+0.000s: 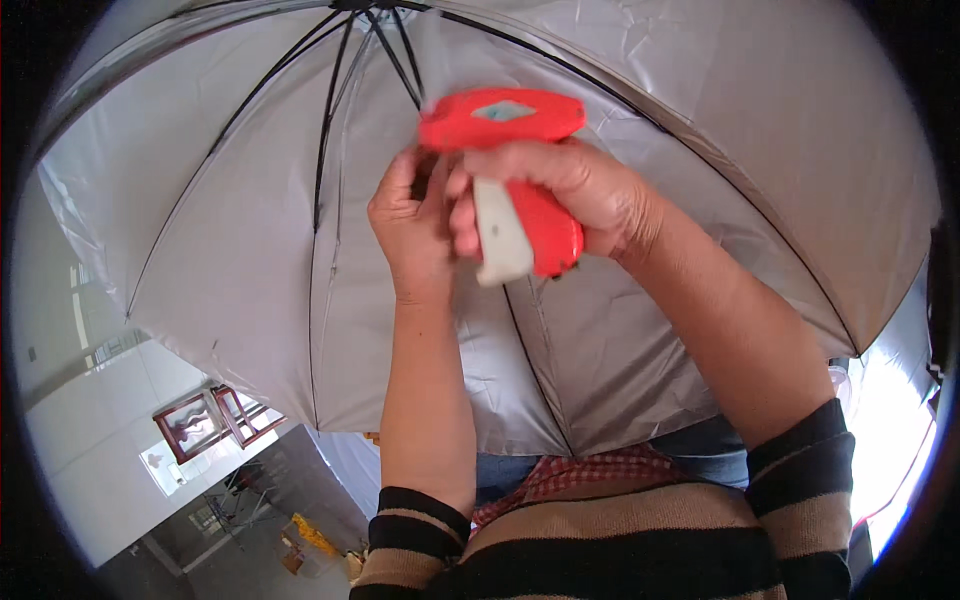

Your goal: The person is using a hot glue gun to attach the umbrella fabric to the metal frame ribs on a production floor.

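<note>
A red, pistol-shaped tool (510,115) with a pale diamond-shaped patch and a white trigger (500,235) is in my right hand (570,190), fingers wrapped round its handle. Its outline is smeared by motion, and its exact kind does not show. Close by its left end, my left hand (415,225) has its fingers curled; what they pinch, if anything, is hidden. Both hands are over the inside of an opened umbrella with a silver-grey canopy (225,270). Thin black ribs (325,150) run from the dark hub (370,6) at the top to the canopy's edge.
The canopy spreads over my lap and fills most of the view. To the lower left, a white surface (85,430) carries a brown-framed item (205,425). Beyond its edge, yellow and brown items (312,537) lie on the grey floor. Bright light comes from the right.
</note>
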Action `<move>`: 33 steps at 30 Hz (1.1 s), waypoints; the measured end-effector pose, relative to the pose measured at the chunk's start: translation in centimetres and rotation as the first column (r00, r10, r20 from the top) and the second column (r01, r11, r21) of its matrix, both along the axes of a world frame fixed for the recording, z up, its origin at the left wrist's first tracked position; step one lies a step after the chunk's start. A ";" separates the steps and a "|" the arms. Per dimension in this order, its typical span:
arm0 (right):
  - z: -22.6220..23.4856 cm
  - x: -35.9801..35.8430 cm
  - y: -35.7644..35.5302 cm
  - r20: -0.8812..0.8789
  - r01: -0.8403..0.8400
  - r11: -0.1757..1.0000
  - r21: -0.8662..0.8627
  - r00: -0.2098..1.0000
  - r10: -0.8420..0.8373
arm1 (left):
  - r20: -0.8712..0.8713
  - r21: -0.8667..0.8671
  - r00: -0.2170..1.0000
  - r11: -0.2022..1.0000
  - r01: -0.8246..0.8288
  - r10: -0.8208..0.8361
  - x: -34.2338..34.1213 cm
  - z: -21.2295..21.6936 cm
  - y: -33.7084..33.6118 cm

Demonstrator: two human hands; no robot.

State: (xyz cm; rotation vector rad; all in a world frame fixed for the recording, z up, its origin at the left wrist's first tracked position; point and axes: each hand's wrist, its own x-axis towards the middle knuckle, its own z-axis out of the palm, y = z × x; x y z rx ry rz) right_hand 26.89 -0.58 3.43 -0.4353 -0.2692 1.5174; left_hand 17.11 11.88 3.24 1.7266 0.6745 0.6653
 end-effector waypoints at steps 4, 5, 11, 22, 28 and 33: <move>-0.4 0.8 -0.2 0.127 0.302 0.927 -0.220 0.951 -0.280 | -0.087 0.185 0.996 0.983 -0.013 0.029 0.2 -0.1 0.0; -0.3 0.8 -0.3 0.147 0.332 0.912 -0.242 0.941 -0.304 | -0.087 0.183 0.996 0.983 -0.015 0.031 0.3 -0.1 0.0; -0.6 0.6 0.1 0.199 0.394 0.870 -0.295 0.916 -0.348 | -0.064 0.156 0.997 0.987 -0.037 0.047 0.4 -0.5 -0.1; -1.3 0.8 -0.3 0.144 0.239 0.941 -0.238 0.967 -0.209 | -0.068 0.120 0.996 0.992 -0.047 0.056 0.4 -0.2 -0.5; -2.3 2.3 0.2 -0.033 0.058 0.978 -0.202 0.997 -0.066 | -0.077 0.163 0.996 0.986 -0.023 0.036 0.7 -0.8 -0.1; -2.8 3.4 0.5 -0.038 -0.011 0.991 -0.131 0.999 0.006 | -0.073 0.161 0.997 0.987 0.009 0.003 0.8 -0.8 0.5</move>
